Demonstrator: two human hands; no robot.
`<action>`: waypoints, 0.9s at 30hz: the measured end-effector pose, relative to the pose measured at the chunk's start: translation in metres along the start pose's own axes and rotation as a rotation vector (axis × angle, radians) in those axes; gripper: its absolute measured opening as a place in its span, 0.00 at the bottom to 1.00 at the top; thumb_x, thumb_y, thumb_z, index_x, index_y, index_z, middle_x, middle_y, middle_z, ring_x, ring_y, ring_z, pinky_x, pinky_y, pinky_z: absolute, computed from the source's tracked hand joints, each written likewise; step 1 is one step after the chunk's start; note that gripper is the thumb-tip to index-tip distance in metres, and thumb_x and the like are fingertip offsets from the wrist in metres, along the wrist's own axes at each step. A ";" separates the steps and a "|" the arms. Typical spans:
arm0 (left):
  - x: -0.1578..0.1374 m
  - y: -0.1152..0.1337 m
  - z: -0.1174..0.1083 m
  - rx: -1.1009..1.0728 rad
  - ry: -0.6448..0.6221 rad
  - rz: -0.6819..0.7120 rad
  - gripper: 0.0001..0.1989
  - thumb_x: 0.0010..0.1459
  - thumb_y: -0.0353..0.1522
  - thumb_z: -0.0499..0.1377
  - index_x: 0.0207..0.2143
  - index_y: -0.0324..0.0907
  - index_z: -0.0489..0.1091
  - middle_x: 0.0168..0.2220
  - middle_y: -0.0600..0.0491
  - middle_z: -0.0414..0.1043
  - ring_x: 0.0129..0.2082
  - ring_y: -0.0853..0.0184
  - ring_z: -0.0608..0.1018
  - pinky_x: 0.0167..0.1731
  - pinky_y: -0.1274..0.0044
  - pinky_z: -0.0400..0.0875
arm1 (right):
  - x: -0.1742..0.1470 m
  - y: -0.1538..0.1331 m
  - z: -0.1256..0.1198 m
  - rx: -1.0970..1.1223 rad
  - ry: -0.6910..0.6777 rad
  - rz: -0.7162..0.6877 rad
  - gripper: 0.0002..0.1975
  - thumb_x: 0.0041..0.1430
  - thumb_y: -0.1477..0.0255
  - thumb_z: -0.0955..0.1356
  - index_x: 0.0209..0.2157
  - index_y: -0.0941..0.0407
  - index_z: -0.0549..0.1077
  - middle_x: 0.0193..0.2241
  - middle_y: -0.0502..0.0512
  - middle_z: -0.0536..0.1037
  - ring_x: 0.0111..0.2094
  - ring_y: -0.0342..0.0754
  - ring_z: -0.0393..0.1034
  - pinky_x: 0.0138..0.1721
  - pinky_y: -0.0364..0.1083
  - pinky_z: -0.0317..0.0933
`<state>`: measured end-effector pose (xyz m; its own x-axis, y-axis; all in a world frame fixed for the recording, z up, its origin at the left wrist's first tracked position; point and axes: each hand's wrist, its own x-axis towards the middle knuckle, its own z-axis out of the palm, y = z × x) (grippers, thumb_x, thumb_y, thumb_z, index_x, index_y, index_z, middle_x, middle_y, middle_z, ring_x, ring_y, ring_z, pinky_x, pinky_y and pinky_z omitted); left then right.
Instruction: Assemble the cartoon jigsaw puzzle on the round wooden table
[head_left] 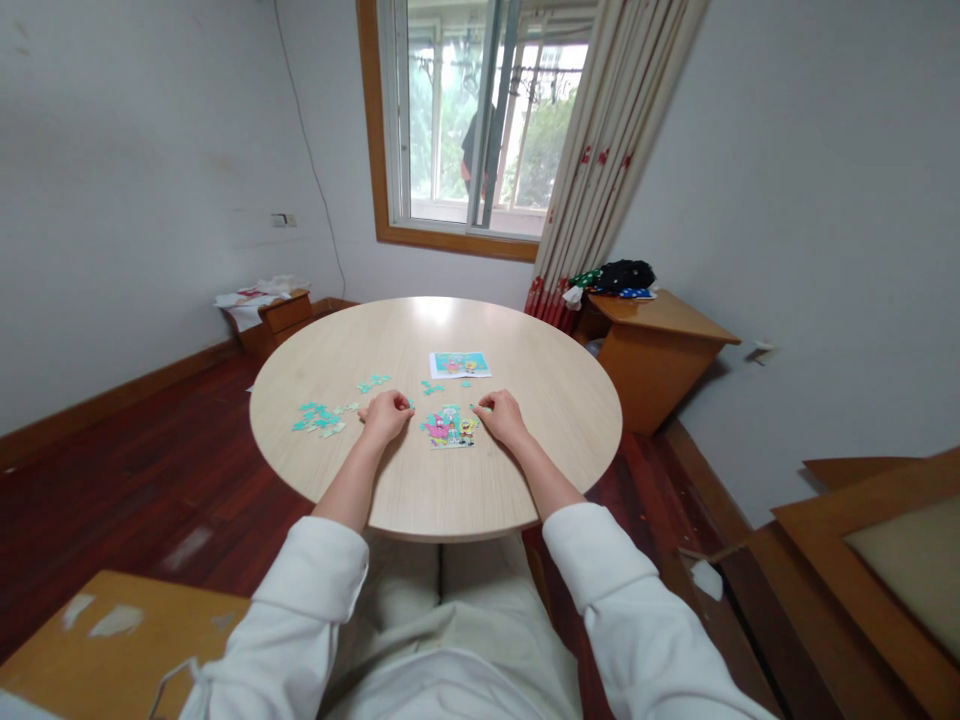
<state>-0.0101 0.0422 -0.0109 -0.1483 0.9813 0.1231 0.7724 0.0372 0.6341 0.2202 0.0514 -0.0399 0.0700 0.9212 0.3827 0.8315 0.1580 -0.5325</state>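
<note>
A partly joined jigsaw puzzle (pixel 448 428) with pink and yellow cartoon figures lies flat on the round table, between my hands. Left of it, my left hand (pixel 387 416) is pinched on a small teal puzzle piece, of which only a sliver shows at the fingertips. My right hand (pixel 504 416) is at the puzzle's upper right edge, thumb and finger closed on another small teal piece. Loose teal pieces (pixel 319 418) and pale ones are heaped to the left of my left hand. A picture sheet (pixel 460 365) with the same cartoon figures lies beyond the puzzle.
Several more pieces (pixel 373 382) lie past my left hand, and others (pixel 432 388) sit just below the sheet. The pale round table (pixel 450 505) reaches close to my lap. A wooden cabinet (pixel 660 345) with cloths stands at the right, below a curtain (pixel 592 170).
</note>
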 end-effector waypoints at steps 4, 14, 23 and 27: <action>0.000 0.001 0.001 -0.059 0.029 0.029 0.04 0.45 0.31 0.60 0.27 0.42 0.69 0.31 0.54 0.75 0.36 0.62 0.74 0.41 0.68 0.55 | 0.000 -0.002 0.000 -0.016 -0.010 0.017 0.05 0.49 0.70 0.69 0.25 0.57 0.74 0.30 0.54 0.71 0.34 0.44 0.64 0.38 0.43 0.57; 0.007 -0.007 0.010 -0.176 0.084 0.129 0.04 0.43 0.29 0.60 0.26 0.41 0.69 0.26 0.55 0.73 0.31 0.65 0.73 0.40 0.70 0.58 | -0.005 -0.005 -0.003 0.013 -0.019 -0.007 0.05 0.51 0.71 0.69 0.31 0.56 0.75 0.33 0.54 0.74 0.35 0.44 0.65 0.39 0.43 0.57; 0.014 -0.012 0.018 -0.467 0.086 0.241 0.06 0.38 0.30 0.61 0.21 0.41 0.67 0.20 0.57 0.67 0.23 0.71 0.68 0.27 0.78 0.62 | -0.009 -0.015 -0.011 -0.055 -0.067 0.043 0.05 0.54 0.71 0.67 0.32 0.55 0.75 0.37 0.54 0.73 0.40 0.46 0.64 0.40 0.44 0.55; 0.015 -0.008 0.016 -0.677 0.063 0.206 0.06 0.37 0.29 0.61 0.22 0.40 0.66 0.20 0.57 0.67 0.22 0.71 0.69 0.26 0.77 0.64 | -0.010 -0.015 -0.012 -0.067 -0.084 0.054 0.05 0.55 0.71 0.66 0.34 0.54 0.74 0.39 0.54 0.73 0.41 0.47 0.64 0.41 0.45 0.54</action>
<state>-0.0085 0.0593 -0.0263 -0.0918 0.9422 0.3223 0.2382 -0.2935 0.9258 0.2134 0.0360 -0.0266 0.0711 0.9548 0.2886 0.8630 0.0862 -0.4978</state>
